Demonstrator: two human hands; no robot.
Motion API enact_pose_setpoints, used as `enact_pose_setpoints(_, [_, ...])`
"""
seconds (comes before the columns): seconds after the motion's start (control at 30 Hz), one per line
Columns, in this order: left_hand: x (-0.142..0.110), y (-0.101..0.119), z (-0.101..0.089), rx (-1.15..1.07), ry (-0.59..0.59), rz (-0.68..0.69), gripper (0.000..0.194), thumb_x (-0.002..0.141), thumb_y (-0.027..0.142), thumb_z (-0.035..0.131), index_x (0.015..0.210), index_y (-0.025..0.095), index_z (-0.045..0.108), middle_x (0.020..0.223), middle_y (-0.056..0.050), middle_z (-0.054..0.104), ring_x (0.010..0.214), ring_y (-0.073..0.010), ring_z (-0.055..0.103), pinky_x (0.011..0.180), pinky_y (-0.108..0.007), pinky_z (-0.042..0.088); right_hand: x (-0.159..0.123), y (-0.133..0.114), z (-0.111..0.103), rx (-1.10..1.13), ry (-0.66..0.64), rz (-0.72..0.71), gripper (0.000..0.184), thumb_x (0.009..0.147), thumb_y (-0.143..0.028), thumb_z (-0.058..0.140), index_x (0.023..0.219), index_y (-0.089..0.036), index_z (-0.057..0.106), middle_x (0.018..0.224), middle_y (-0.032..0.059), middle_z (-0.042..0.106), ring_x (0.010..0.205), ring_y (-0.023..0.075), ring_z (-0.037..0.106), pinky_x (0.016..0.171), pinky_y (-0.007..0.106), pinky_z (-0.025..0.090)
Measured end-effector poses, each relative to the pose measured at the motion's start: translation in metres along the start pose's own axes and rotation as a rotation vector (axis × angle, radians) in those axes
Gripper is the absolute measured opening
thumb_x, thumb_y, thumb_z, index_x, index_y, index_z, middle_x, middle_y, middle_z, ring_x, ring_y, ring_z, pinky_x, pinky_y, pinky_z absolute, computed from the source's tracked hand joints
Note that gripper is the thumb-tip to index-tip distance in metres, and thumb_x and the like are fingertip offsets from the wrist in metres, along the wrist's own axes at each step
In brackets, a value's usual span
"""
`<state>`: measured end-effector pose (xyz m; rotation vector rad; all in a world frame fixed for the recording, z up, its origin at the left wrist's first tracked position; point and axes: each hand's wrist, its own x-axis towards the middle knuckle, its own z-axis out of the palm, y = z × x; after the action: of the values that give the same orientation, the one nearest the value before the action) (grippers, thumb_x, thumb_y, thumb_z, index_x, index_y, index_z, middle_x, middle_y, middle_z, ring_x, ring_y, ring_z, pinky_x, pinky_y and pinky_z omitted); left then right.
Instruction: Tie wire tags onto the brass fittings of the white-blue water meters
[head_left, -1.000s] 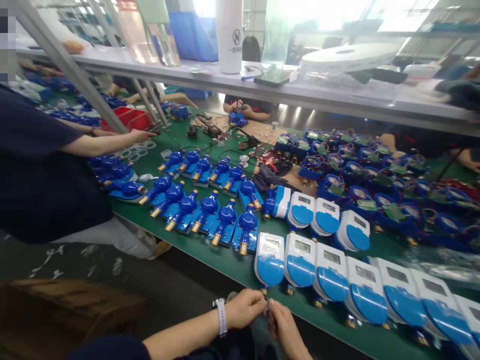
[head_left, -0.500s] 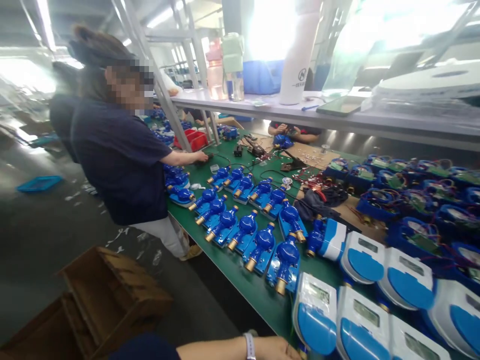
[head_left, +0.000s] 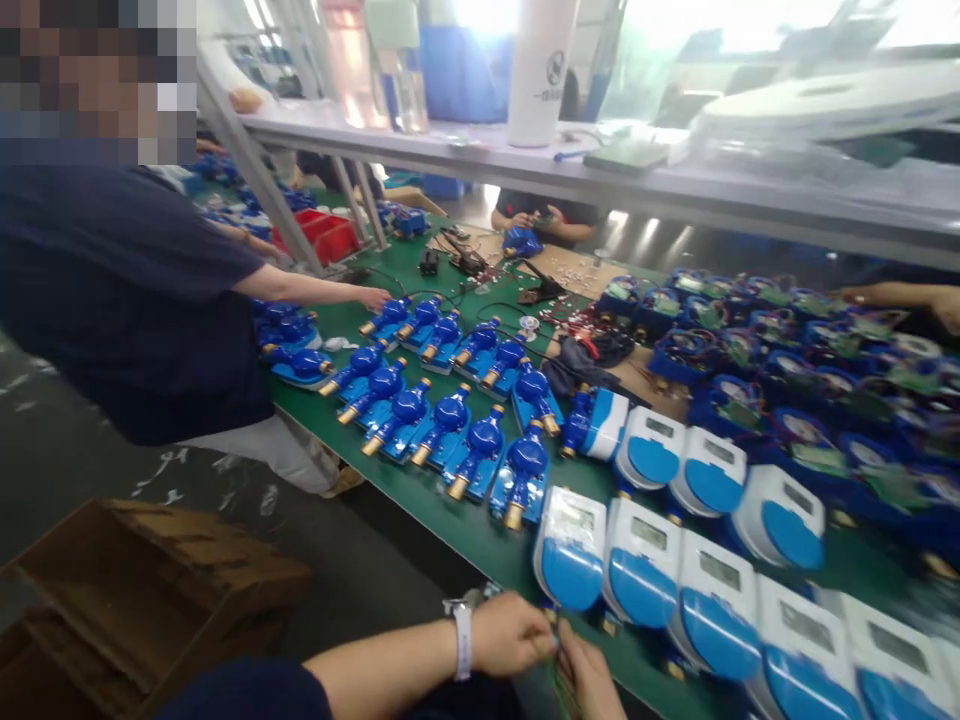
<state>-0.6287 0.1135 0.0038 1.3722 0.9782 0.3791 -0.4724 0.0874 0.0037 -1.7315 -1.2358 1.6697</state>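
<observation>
**Left hand:** The left hand [head_left: 510, 633], with a white wristband [head_left: 463, 640] at its wrist, is curled at the bench's near edge, fingers turned toward the other hand.

**Right hand:** The right hand [head_left: 589, 680] sits just beside it, low in the view, with its fingers raised.

**Grip:** The right thumb and fingers are closed on a thin green wire [head_left: 561, 690]. The left fingers are right at its upper end, but blur hides whether they have hold of it.

**Held item:** The wire hangs between the hands, below the bench edge. Its long axis runs almost straight down the view, leaning slightly right, with its lower end pointing toward the person's lap. Its far end is out of sight.

**Nearest things:** A white-and-blue water meter [head_left: 570, 548] lies just ahead of the hands, with a brass fitting [head_left: 551, 615] pointing toward them.

**Bench:** A green bench mat [head_left: 480, 530] carries rows of blue meter bodies [head_left: 480, 455] with brass ends, all angled toward the near edge. Wired meter assemblies [head_left: 750, 370] fill the far right.

**Others:** A co-worker in a navy shirt [head_left: 142, 300] reaches across the bench, and a second co-worker's hands [head_left: 525, 222] hold a blue meter body [head_left: 523, 241] on the far side.
</observation>
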Motion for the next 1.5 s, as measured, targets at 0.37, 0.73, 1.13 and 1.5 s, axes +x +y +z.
enact_pose_setpoints(0.37, [0.007,-0.005,-0.002,0.054,-0.034,-0.058,0.032,0.076,0.043,0.048,0.064,0.015,0.055,0.052,0.003,0.041,0.05,-0.0076,0.033,0.05,-0.02,0.026,0.003,0.001,0.003,0.2,-0.091,0.245,0.053,0.073,-0.07,0.032,0.053,-0.021,0.036,0.038,-0.0101,0.022,0.031,0.0061,0.021,0.037,0.023,0.029])
enact_pose_setpoints(0.73, [0.011,-0.006,-0.005,-0.005,0.011,-0.021,0.036,0.076,0.047,0.048,0.061,0.014,0.054,0.057,0.001,0.044,0.056,-0.0093,0.036,0.052,-0.021,0.028,0.012,0.0,0.005,0.227,-0.065,0.255,0.046,0.077,-0.063,0.033,0.055,-0.022,0.033,0.038,-0.0109,0.022,0.03,0.0063,0.02,0.036,0.022,0.026])
enact_pose_setpoints(1.13, [0.018,-0.016,-0.003,0.009,0.068,-0.001,0.029,0.075,0.039,0.051,0.059,0.016,0.043,0.055,0.004,0.039,0.053,-0.0076,0.032,0.049,-0.02,0.025,0.017,0.006,0.0,-0.157,0.044,-0.025,0.044,0.083,-0.052,0.033,0.058,-0.018,0.046,0.048,-0.0023,0.043,0.047,0.012,0.041,0.048,0.024,0.03])
enact_pose_setpoints(1.5, [0.03,-0.019,-0.018,-0.681,-0.44,-0.548,0.033,0.063,0.04,0.063,0.067,0.02,0.038,0.049,0.011,0.018,0.039,-0.0024,0.006,0.038,-0.017,0.002,0.013,0.015,-0.005,-0.144,-0.087,-0.116,0.04,0.087,-0.051,0.029,0.071,-0.019,0.046,0.057,-0.0038,0.043,0.049,0.01,0.042,0.049,0.022,0.033])
